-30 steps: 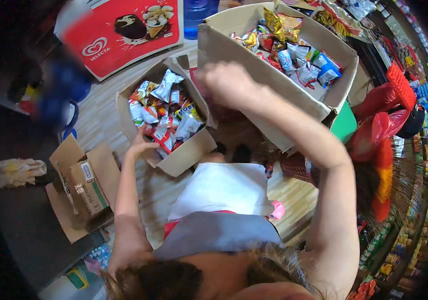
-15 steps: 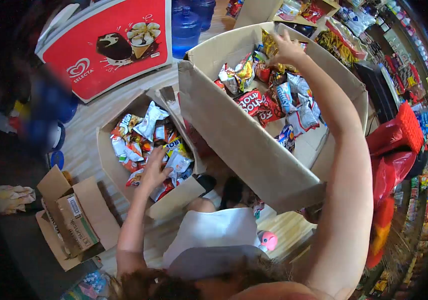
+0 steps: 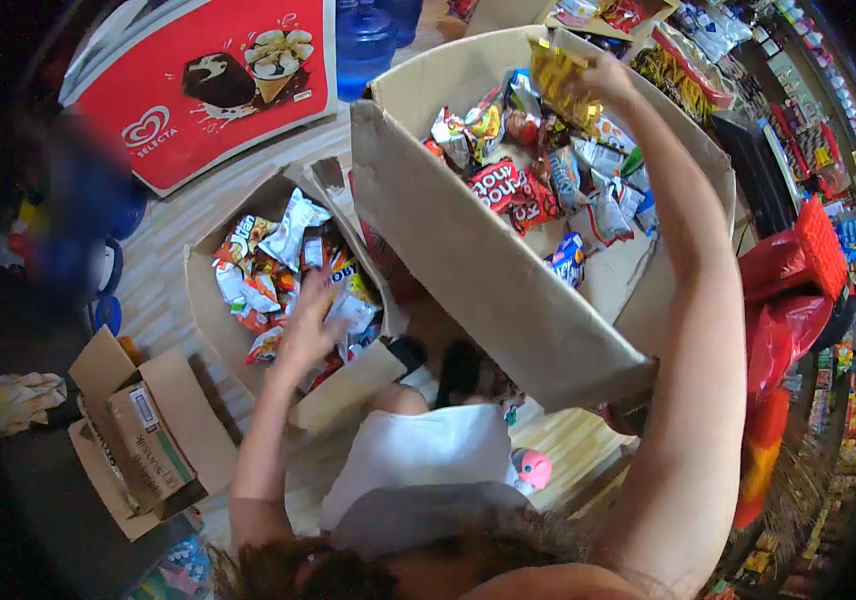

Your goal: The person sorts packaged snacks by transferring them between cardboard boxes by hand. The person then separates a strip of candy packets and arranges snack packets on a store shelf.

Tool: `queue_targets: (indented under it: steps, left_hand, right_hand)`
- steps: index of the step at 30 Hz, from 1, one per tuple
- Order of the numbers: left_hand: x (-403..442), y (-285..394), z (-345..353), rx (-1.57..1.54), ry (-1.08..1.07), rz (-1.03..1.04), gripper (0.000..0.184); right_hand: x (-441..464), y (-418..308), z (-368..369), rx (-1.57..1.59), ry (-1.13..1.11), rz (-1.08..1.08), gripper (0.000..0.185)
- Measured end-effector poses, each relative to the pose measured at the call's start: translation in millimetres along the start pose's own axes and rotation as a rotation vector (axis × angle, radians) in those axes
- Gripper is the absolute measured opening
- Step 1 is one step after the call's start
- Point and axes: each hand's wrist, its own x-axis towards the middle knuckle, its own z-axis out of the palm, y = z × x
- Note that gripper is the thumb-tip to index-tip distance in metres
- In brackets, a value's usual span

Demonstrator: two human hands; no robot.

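Observation:
In the large cardboard box (image 3: 488,260), my right hand (image 3: 608,82) grips a yellow snack bag (image 3: 558,82) by its right side, near the far wall. Below it lie other snack packs, among them a red pack (image 3: 496,187) and a blue-and-white pack (image 3: 566,180). My left hand (image 3: 308,330) hovers over the smaller cardboard box (image 3: 213,315), its fingers apart and nothing seen in them. Close to those fingers are a silver-white pack (image 3: 296,228) and a yellow pack (image 3: 343,275), with many more packs heaped around.
A red Selecta ice cream panel (image 3: 208,90) stands behind the smaller box. Blue water jugs (image 3: 363,45) are at the back. An open Sunsilk carton (image 3: 153,440) sits at lower left. Red plastic bags (image 3: 793,270) hang at right, beside shelves of goods (image 3: 848,400).
The yellow snack bag has been lifted from the pile by my right hand, which moved slightly right. My left hand stays over the smaller box, its fingers shifted a little.

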Motion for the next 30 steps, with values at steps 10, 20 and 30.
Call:
queue_targets:
  steps: [10, 20, 30]
  left_hand:
    - [96.7, 171.3, -135.7, -0.512, 0.505, 0.479, 0.08]
    - [74.3, -1.9, -70.5, -0.778, 0.538, -0.241, 0.049]
    - [46.1, -149.9, -55.4, -0.776, 0.996, -0.759, 0.048]
  right_hand:
    - [-95.6, -266.0, -66.9, 0.478, -0.607, -0.566, 0.042]
    - [37.8, -11.5, 5.0, -0.539, -0.235, -0.166, 0.057]
    - [12.8, 98.5, 34.7, -0.719, 0.123, 0.081, 0.067]
